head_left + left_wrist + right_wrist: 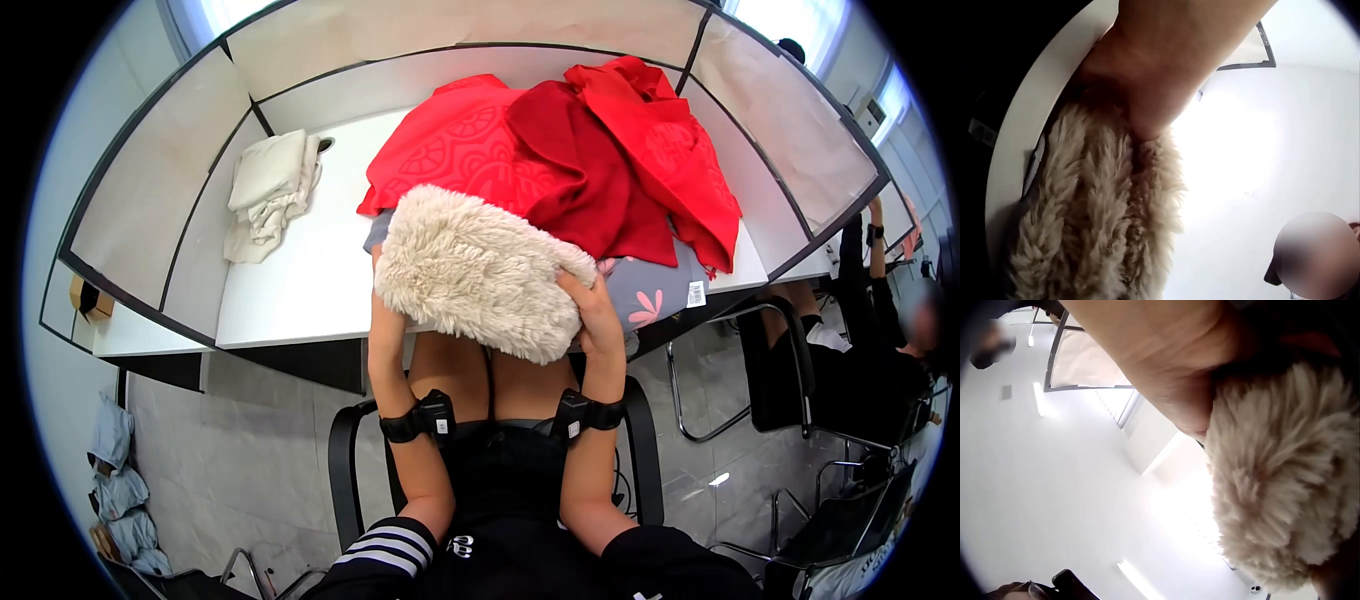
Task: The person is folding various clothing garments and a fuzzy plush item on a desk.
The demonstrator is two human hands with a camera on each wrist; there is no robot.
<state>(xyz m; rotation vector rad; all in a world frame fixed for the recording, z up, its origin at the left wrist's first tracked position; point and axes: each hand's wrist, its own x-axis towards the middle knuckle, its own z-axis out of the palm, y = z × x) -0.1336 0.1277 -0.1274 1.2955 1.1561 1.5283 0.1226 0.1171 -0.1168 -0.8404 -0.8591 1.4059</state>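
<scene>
Fluffy cream bundle sits at frame centre, the right hand gripping it. Left hand touches its left side, fingers hidden, grip unclear.

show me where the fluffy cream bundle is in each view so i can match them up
Head: the fluffy cream bundle is at the centre, between the left hand and right hand.
Left wrist: lower left to centre, below the left hand.
Right wrist: right side, beside the right hand.
Shared landmark: dark-framed partition, along the top, upper right and upper left respectively.
</scene>
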